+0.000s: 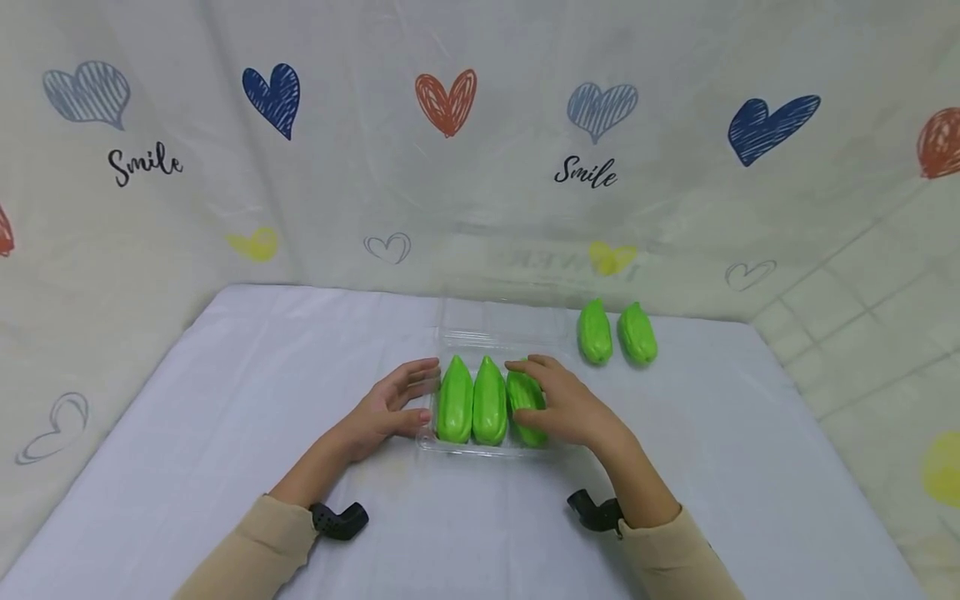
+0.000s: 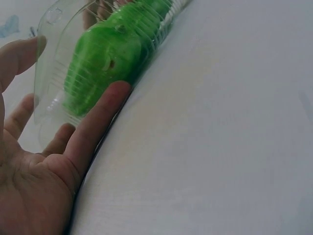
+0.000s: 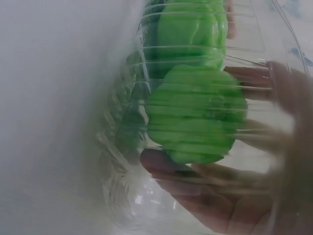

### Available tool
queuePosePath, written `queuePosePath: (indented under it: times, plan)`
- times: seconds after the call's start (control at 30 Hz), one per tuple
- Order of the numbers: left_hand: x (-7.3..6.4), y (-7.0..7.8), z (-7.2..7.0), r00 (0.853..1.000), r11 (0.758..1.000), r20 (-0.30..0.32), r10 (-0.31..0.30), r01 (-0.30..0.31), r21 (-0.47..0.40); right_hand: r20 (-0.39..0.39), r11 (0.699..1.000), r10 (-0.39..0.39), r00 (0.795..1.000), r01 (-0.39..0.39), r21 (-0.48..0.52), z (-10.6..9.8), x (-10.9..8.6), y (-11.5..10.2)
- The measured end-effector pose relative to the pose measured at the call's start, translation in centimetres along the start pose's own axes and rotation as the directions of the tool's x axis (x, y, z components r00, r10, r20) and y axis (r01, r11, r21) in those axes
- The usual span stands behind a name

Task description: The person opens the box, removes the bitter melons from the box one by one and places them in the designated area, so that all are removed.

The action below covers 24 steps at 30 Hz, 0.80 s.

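Observation:
A clear plastic clamshell box (image 1: 480, 452) lies with its lid (image 1: 510, 321) folded back, away from me. Inside, side by side, are two glossy green gourd-like vegetables (image 1: 455, 402) and a third green gourd (image 1: 527, 408) at the right. My right hand (image 1: 566, 404) holds that third gourd, thumb on the near side and fingers over the far side. Through the clear wall, the right wrist view shows its end (image 3: 195, 115) between thumb and fingers. My left hand (image 1: 386, 412) rests against the box's left side, fingers loosely extended. In the left wrist view, the thumb (image 2: 100, 122) touches the wall.
Two more green gourds (image 1: 596, 332) (image 1: 637, 333) lie on the white-covered table (image 1: 300, 350), right of the lid. Behind the table hangs a pale sheet (image 1: 495, 183) printed with hearts. A black wrist mount (image 1: 339, 521) is on each forearm.

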<state>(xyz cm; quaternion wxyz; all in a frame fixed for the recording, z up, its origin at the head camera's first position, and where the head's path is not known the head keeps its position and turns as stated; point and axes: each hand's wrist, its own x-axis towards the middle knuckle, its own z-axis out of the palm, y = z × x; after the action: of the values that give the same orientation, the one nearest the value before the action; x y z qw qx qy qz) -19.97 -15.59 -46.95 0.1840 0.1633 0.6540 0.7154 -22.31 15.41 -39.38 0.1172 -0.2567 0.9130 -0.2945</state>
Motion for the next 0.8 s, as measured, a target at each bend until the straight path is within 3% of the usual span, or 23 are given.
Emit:
queuePosePath:
  times: [0.8]
  plan:
    - [0.0, 0.0, -0.1, 1.0, 1.0, 0.003, 0.012, -0.012, -0.014, -0.061, 0.999, -0.047, 0.997, 0.048, 0.015, -1.3, -0.4, -0.5]
